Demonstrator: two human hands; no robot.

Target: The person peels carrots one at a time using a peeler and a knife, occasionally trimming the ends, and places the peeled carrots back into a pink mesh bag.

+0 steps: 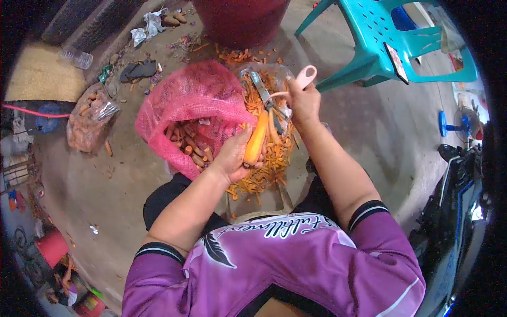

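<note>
My left hand point(232, 157) is closed around the lower part of a bright orange, peeled-looking carrot point(256, 138), which points up and away from me. Just beyond its upper end, my right hand point(304, 105) grips a pale pink peeler point(307, 76); its handle loop sticks up above the fist, and its head reaches toward the carrot. Orange peelings point(274, 158) lie heaped beneath both hands. A knife point(260, 86) rests on them. Beside my left hand, a pink mesh sack point(198, 87) gapes open, showing several unpeeled carrots point(191, 148) inside.
A dark red tub point(240, 21) stands ahead, with a teal plastic chair point(369, 39) to its right holding a phone point(396, 63). At left lie a clear bag of carrots point(91, 119) and a dark slipper point(138, 71). A motorcycle point(449, 211) is at right.
</note>
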